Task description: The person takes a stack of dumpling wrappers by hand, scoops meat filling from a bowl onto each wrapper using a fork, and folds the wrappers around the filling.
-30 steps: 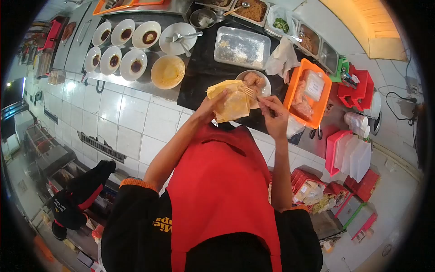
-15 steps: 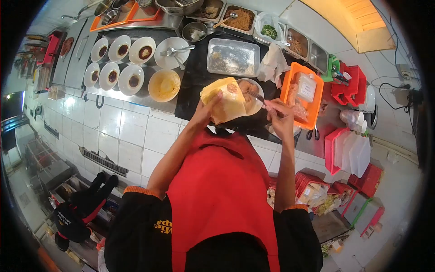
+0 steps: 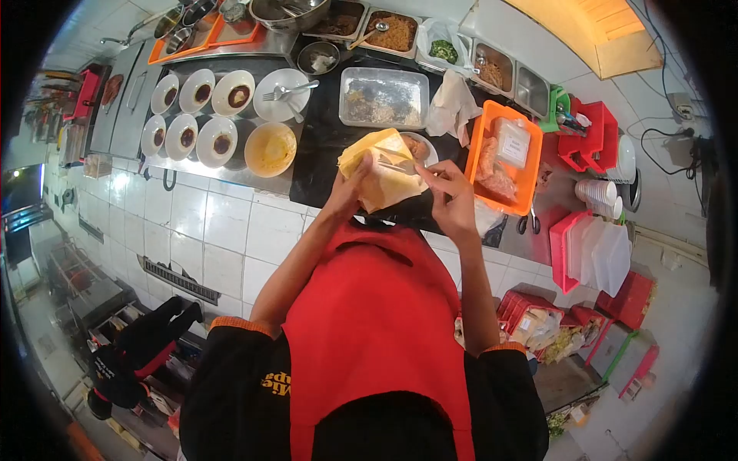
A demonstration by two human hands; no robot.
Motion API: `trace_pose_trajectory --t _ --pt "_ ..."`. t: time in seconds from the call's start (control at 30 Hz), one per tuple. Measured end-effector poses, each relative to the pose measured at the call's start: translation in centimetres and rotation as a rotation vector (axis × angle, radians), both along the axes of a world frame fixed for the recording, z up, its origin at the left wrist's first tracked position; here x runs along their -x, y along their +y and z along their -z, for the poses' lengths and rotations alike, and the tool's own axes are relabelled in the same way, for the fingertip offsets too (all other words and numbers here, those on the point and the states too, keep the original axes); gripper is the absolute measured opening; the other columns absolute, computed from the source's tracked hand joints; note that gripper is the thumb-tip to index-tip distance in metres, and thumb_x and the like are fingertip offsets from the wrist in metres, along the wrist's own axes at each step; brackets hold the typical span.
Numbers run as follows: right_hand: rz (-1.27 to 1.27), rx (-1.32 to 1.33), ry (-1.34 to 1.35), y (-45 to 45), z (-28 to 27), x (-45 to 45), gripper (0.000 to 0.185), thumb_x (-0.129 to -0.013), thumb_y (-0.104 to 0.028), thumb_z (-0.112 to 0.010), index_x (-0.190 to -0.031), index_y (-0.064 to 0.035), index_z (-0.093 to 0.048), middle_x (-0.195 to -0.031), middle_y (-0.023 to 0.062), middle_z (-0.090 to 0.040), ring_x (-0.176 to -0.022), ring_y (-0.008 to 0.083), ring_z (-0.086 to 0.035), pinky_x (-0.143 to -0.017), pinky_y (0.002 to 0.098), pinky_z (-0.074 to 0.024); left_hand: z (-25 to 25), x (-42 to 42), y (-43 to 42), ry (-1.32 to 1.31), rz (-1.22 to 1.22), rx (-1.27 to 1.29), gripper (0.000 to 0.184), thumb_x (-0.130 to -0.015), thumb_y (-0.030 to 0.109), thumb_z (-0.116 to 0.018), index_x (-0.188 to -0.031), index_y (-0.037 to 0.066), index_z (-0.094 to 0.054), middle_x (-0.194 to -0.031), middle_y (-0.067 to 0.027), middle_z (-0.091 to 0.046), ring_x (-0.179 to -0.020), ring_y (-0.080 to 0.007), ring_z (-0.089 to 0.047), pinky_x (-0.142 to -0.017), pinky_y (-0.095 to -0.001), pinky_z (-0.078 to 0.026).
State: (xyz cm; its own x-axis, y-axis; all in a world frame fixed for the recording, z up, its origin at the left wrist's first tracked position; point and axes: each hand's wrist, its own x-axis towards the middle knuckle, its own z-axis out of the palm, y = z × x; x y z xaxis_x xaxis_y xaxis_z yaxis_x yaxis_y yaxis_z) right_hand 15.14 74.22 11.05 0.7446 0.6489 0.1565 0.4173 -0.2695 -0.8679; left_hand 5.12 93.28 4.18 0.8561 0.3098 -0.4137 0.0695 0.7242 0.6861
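Observation:
My left hand is wrapped round a stack of pale yellow dough wrappers, thumb on top. A fork is pinched in my right hand and lies across the top wrapper, whose upper part looks folded over. The dab of meat filling on it is no longer visible. Just behind the wrappers stands a white bowl of pinkish minced meat, partly hidden by them and my right hand.
An orange tray with packed meat stands right of the bowl. A clear, flour-dusted container lies behind. White bowls with dark sauce and a yellow-stained bowl are at left. Scissors lie near the counter edge. Another person is lower left.
My right hand has moved the fork left, from the meat bowl onto the top wrapper. The wrapper's upper part now appears folded over the filling. The view has shifted slightly.

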Motion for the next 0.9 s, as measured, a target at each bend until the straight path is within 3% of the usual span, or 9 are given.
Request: trace_pose_trajectory --t 0.2,0.3,0.37,0.43,0.57,0.67,0.8,0.87,0.9 --pt "0.062 -0.113 -0.137 -1.0 2.1 -0.8 0.041 -0.087 0.015 -0.055 -0.115 -0.0062 -0.075 -0.093 0.0095 -0.064 -0.077 0.0141 -0.057 -0.068 0.0246 -0.0447 0.2 -0.8 -0.9 0.016 -0.022 0.179 0.055 -0.099 0.042 -0.063 -0.136 0.004 -0.051 -0.125 -0.01 -0.063 -0.11 -0.0227 -0.066 -0.09 -0.0381 -0.057" --pt "0.017 -0.078 0.084 -4.5 1.9 -2.6 0.035 -0.088 0.013 -0.059 -0.112 -0.0062 -0.076 -0.096 0.0092 -0.066 -0.077 0.0148 -0.061 -0.068 0.0247 -0.0478 0.4 -1.1 -1.0 -0.016 -0.029 0.282 0.055 -0.1 0.043 -0.061 -0.136 0.004 -0.05 -0.125 -0.0108 -0.063 -0.111 -0.0235 -0.066 -0.091 -0.0384 -0.058" --pt "-0.035 -0.122 0.277 -6.4 1.4 -3.8 0.027 -0.092 0.007 -0.061 -0.113 -0.0044 -0.075 -0.097 0.0056 -0.066 -0.078 0.0092 -0.058 -0.067 0.0229 -0.047 -0.1 -1.1 -1.1 -0.032 -0.052 0.273 0.055 -0.1 0.044 -0.061 -0.136 0.004 -0.05 -0.125 -0.011 -0.063 -0.112 -0.0234 -0.066 -0.091 -0.0385 -0.058" --pt "-0.02 -0.144 0.411 -5.8 1.0 -4.4 0.02 -0.093 0.0 -0.068 -0.112 -0.0028 -0.074 -0.094 0.0015 -0.066 -0.075 0.0054 -0.055 -0.066 0.0212 -0.0462 -0.8 -1.0 -1.5 0.021 -0.045 -0.027 0.054 -0.1 0.042 -0.061 -0.137 0.003 -0.051 -0.127 -0.01 -0.063 -0.113 -0.021 -0.064 -0.092 -0.0371 -0.056" --pt "0.023 -0.181 0.558 -0.6 0.7 -3.9 0.02 -0.083 -0.008 -0.081 -0.101 -0.0037 -0.074 -0.08 -0.006 -0.058 -0.069 0.0021 -0.047 -0.06 0.0198 -0.0381 0.2 -1.0 -2.8 -0.033 0.043 -0.18 0.052 -0.101 0.038 -0.062 -0.138 0.003 -0.051 -0.127 -0.0083 -0.063 -0.114 -0.0174 -0.062 -0.094 -0.0344 -0.053" --pt "-0.032 -0.108 0.407 0.5 2.3 -3.4 0.026 -0.075 -0.013 -0.089 -0.087 -0.0042 -0.068 -0.08 -0.0059 -0.056 -0.067 0.002 -0.042 -0.058 0.0203 -0.0336 0.4 -0.9 -3.4 -0.049 0.058 -0.213 0.049 -0.101 0.033 -0.063 -0.137 0.003 -0.052 -0.127 -0.0079 -0.063 -0.114 -0.0154 -0.061 -0.094 -0.032 -0.052" --pt "0.03 -0.069 0.278 1.4 2.4 -2.3 0.028 -0.074 -0.009 -0.09 -0.089 -0.0018 -0.067 -0.075 -0.0056 -0.051 -0.064 0.0029 -0.036 -0.055 0.0213 -0.0289 2.5 -0.3 -3.2 -0.008 0.014 -0.117 0.045 -0.102 0.03 -0.062 -0.137 0.003 -0.052 -0.127 -0.0081 -0.062 -0.114 -0.0155 -0.061 -0.094 -0.0325 -0.052" --pt "0.057 -0.051 0.007 1.9 2.9 -2.0 0.029 -0.07 -0.009 -0.088 -0.09 -0.0014 -0.068 -0.08 0.0058 -0.062 -0.068 0.0196 -0.06 -0.063 0.0282 -0.0471 3.3 -0.3 -3.1 0.012 -0.003 -0.069 0.043 -0.103 0.028 -0.061 -0.137 0.003 -0.052 -0.127 -0.008 -0.062 -0.113 -0.0158 -0.061 -0.093 -0.0327 -0.052" --pt "0.062 -0.041 0.01 2.4 2.8 -1.5 0.029 -0.07 -0.009 -0.088 -0.09 -0.0014 -0.068 -0.08 0.0058 -0.062 -0.068 0.0196 -0.06 -0.063 0.0282 -0.0471 3.6 -0.4 -3.1 0.029 -0.011 -0.101 0.045 -0.102 0.03 -0.062 -0.137 0.003 -0.051 -0.127 -0.0083 -0.062 -0.113 -0.0165 -0.061 -0.093 -0.033 -0.052"
